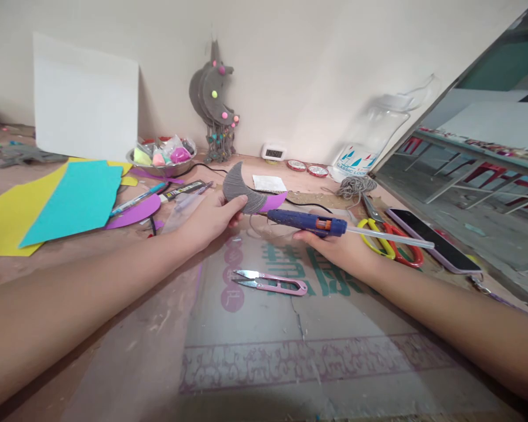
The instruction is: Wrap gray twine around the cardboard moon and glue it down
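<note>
My left hand pinches a crescent wrapped in grey yarn, its right tip bare purple. A blue glue gun with a clear glue stick in its rear end is in my right hand, seen mostly from behind and below the gun. Its nozzle points left and is close to the wrapped part of the crescent; whether they touch I cannot tell. A thin strand of yarn hangs under the crescent. Pink thread snips lie on the plastic sheet below both hands.
Yellow and turquoise sheets lie left, near a bowl of pompoms. Scissors, a phone, a grey yarn bundle and a clear jug stand or lie right. A finished-looking grey moon ornament hangs behind.
</note>
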Demonstrator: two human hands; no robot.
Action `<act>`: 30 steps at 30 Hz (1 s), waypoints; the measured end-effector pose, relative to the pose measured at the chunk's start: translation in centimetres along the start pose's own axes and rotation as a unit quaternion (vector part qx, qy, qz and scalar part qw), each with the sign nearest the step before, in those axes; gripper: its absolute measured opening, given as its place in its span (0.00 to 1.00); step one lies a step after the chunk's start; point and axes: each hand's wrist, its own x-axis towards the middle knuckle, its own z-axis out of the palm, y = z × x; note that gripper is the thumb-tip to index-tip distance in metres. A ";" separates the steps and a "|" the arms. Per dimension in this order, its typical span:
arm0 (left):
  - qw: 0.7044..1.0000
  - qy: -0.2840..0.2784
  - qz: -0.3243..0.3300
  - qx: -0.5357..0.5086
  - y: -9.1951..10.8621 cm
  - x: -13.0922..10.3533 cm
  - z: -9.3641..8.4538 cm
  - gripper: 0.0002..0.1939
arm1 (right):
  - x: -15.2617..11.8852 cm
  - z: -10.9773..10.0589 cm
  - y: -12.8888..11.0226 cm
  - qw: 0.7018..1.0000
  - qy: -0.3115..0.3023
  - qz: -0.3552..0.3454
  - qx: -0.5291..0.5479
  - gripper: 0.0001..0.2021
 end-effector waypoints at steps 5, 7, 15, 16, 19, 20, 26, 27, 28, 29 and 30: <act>1.000 -0.007 0.001 -0.011 -0.1 0.1 -0.1 0.10 | 0.1 0.1 0.4 1.000 0.017 -0.015 -0.011 0.13; 1.000 -0.008 0.001 -0.009 -0.2 0.2 -0.1 0.10 | 0.2 0.2 0.6 1.000 0.021 -0.018 -0.011 0.13; 1.000 -0.014 0.012 -0.005 -0.4 0.2 -0.2 0.11 | 0.2 0.3 0.7 1.000 0.014 -0.008 -0.007 0.13; 1.000 -0.014 0.014 -0.006 -0.4 0.2 -0.2 0.11 | 0.1 0.2 0.6 1.000 0.008 -0.011 -0.007 0.14; 1.000 -0.014 0.016 -0.001 -0.3 0.1 -0.2 0.11 | 0.1 0.1 0.2 1.000 -0.006 -0.026 -0.007 0.15; 1.000 -0.013 0.016 0.000 -0.2 0.1 -0.2 0.11 | 0.1 0.1 0.1 1.000 -0.006 -0.029 -0.004 0.15; 1.000 -0.015 0.022 -0.004 -0.5 0.1 -0.2 0.11 | 0.1 0.1 0.4 1.000 0.001 -0.010 0.001 0.13; 1.000 -0.014 0.026 -0.003 -0.6 0.2 -0.2 0.12 | 0.1 0.1 0.6 1.000 0.002 -0.012 -0.001 0.13; 0.999 -0.013 0.029 -0.004 -0.6 0.2 -0.2 0.12 | 0.1 0.1 0.7 1.000 0.005 -0.015 -0.002 0.12; 0.999 -0.010 0.031 -0.007 -0.7 0.3 -0.2 0.11 | 0.1 0.2 0.9 1.000 0.010 -0.016 -0.003 0.12; 0.999 -0.009 0.031 -0.011 -0.7 0.3 -0.2 0.11 | 0.1 0.2 1.0 1.000 0.016 -0.017 -0.002 0.12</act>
